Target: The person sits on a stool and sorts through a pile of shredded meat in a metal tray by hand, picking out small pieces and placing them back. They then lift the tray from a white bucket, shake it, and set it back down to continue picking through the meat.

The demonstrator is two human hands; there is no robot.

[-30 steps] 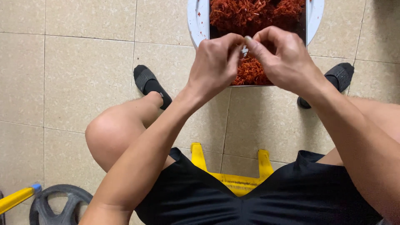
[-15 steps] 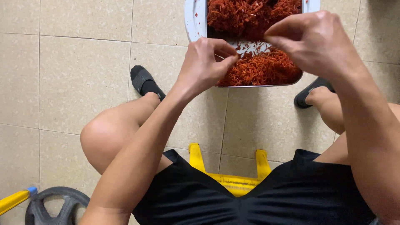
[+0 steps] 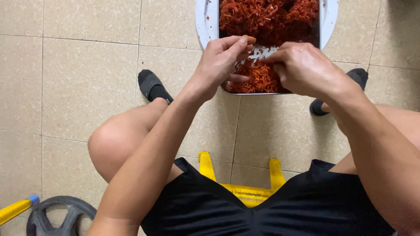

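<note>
Both of your hands meet over the tray of red shreds.

Your left hand [image 3: 221, 61] pinches its thumb and fingertips together on a small bit at the tray's near end, and your right hand [image 3: 302, 67] curls in beside it; whether it grips anything I cannot tell. The metal tray [image 3: 323, 26] of red shredded strands [image 3: 267, 15] sits on the tiled floor [image 3: 87, 78] between your black slippers [image 3: 151, 85], beyond the yellow stool [image 3: 238, 185].

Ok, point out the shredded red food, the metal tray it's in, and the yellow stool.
Shredded red-orange food [image 3: 267, 15]: head view, on the upper heap.
Rectangular metal tray [image 3: 322, 24]: head view, on its right wall.
Yellow plastic stool [image 3: 245, 192]: head view, on the front edge between the legs.
</note>
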